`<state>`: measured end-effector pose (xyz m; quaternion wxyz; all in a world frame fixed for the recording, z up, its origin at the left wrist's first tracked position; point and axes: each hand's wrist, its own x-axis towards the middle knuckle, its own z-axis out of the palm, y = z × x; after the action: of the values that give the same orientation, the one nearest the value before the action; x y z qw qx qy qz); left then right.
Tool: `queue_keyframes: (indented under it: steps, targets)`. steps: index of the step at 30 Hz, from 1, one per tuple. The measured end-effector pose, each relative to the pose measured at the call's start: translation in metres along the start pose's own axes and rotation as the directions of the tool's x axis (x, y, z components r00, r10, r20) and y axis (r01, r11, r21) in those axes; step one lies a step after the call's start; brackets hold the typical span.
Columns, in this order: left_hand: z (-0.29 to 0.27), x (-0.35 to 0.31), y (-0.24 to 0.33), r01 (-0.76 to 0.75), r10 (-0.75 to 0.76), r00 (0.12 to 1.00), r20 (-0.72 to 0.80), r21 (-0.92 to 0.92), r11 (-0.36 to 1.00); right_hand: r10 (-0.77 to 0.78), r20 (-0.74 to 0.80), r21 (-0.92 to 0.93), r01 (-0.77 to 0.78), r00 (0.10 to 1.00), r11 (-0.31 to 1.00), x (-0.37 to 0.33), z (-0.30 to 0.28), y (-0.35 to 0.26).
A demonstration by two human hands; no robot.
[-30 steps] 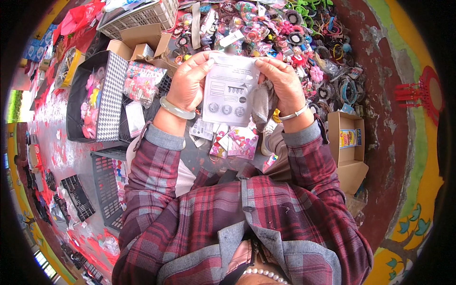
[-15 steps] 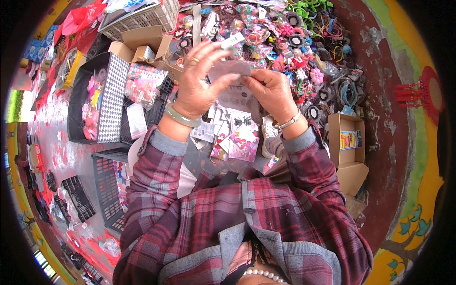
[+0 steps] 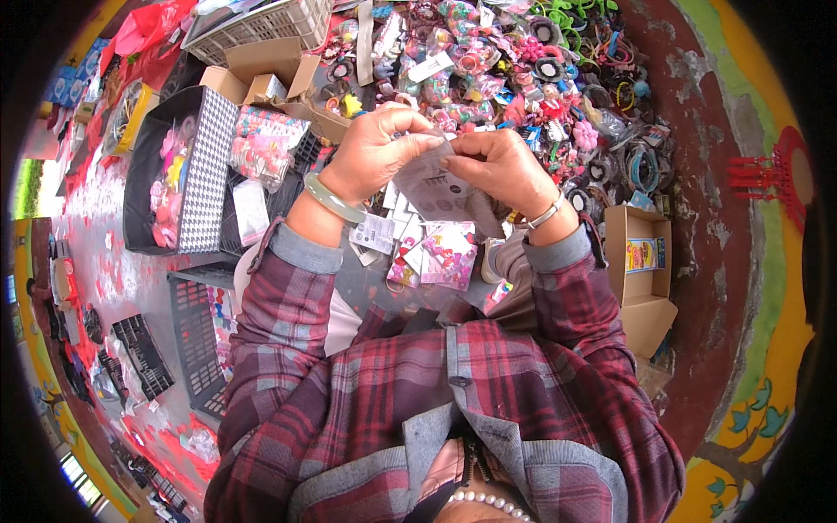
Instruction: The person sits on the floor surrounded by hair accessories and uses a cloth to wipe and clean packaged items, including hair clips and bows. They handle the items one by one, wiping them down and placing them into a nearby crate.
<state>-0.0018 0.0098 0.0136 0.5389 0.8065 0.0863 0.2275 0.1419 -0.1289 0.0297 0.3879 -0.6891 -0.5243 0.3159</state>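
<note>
A thin grey-white card [image 3: 429, 190] printed with small dark pictures hangs between my two hands, over the pile. My left hand [image 3: 373, 150], below a pale green bangle, pinches its top edge with thumb and fingertips. At the upper right edge, my right hand [image 3: 504, 169] grips the same card between thumb and curled fingers. Below lie several pink-and-white printed cards [image 3: 451, 257] in a loose stack. Another grey printed card [image 3: 373, 234] rests beside them, near my left wrist.
Beyond my hands spreads a large heap of hair accessories [image 3: 540, 96]. On the left stand a houndstooth fabric box [image 3: 206, 174], an open cardboard box [image 3: 261, 78] and a dark plastic crate [image 3: 193, 336]. An opened brown carton [image 3: 641, 292] lies on the right.
My left hand's spread fingers have closed to a pinch at the card's top edge. The translucent flap by my fingers no longer shows, and more of the card's printed face does.
</note>
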Motion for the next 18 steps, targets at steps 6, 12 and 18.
queue_keyframes:
  steps: [6,12,18]
  targets:
    - [-0.004,0.003,0.008,-0.278,0.307,0.946,-0.106,0.222,0.935,-0.289,-0.237,-0.243,0.231,0.927,0.942,0.000,0.002,0.009]
    - [-0.005,-0.001,0.010,-0.143,0.020,0.880,-0.475,-0.223,0.964,-0.753,-0.342,-0.832,0.191,0.561,0.521,0.002,0.003,0.002]
    - [0.015,-0.003,0.011,0.277,-0.446,0.895,-0.011,-0.769,0.576,-0.789,-0.282,-0.881,0.178,0.546,0.438,0.001,0.010,0.001]
